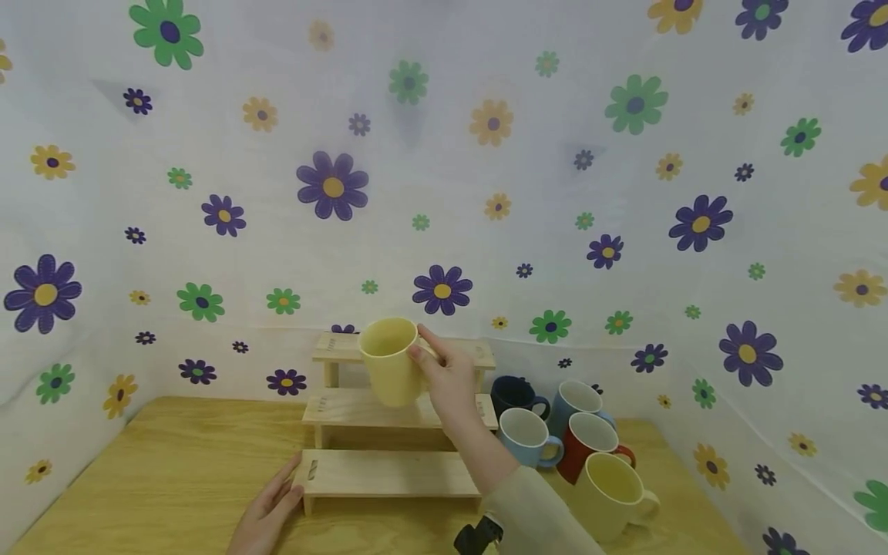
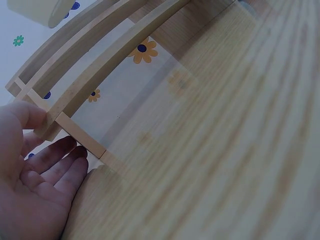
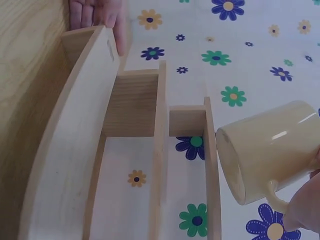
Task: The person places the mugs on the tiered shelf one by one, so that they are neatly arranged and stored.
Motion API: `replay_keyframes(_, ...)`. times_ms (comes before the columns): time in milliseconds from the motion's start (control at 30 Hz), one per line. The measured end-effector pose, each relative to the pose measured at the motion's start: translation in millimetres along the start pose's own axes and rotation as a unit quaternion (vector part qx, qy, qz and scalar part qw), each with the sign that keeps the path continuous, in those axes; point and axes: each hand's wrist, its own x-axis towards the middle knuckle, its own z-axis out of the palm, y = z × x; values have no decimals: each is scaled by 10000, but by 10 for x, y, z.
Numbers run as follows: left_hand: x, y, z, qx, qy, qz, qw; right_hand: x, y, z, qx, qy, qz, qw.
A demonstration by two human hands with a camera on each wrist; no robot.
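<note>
My right hand (image 1: pixel 447 378) holds a pale yellow mug (image 1: pixel 390 366) at its handle side, with the thumb near the rim. The mug is raised, and in the head view it overlaps the top and middle boards of a three-step wooden shelf (image 1: pixel 391 472). From the right wrist view, the mug's base (image 3: pixel 231 167) shows close to the top board (image 3: pixel 212 165). At the shelf's front left corner, my left hand (image 1: pixel 267 509) grips the end of the lowest board, as the left wrist view also shows; the remaining fingers (image 2: pixel 62 150) bend loosely beside the leg.
Right of the shelf stand several mugs: a dark blue one (image 1: pixel 512 401), light blue ones (image 1: pixel 522 447), a red one (image 1: pixel 572 455) and another yellow one (image 1: pixel 602 501). A flower-patterned white cloth (image 1: pixel 451 139) hangs behind the wooden table (image 1: pixel 166 470).
</note>
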Motion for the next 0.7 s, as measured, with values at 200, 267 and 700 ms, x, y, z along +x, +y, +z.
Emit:
replay_keyframes(200,0,-4,-6,-59,19,-44,10000,171,-72,233,-49,-98,-280,9995)
replay_keyframes(267,1,-4,-11,-31,43,-41,10000,231,-103,308,65,-99,-262,9996)
replay_keyframes(700,14,-23,27,-290,33,-108,9995,547,-55,708,137,219,-220,9994)
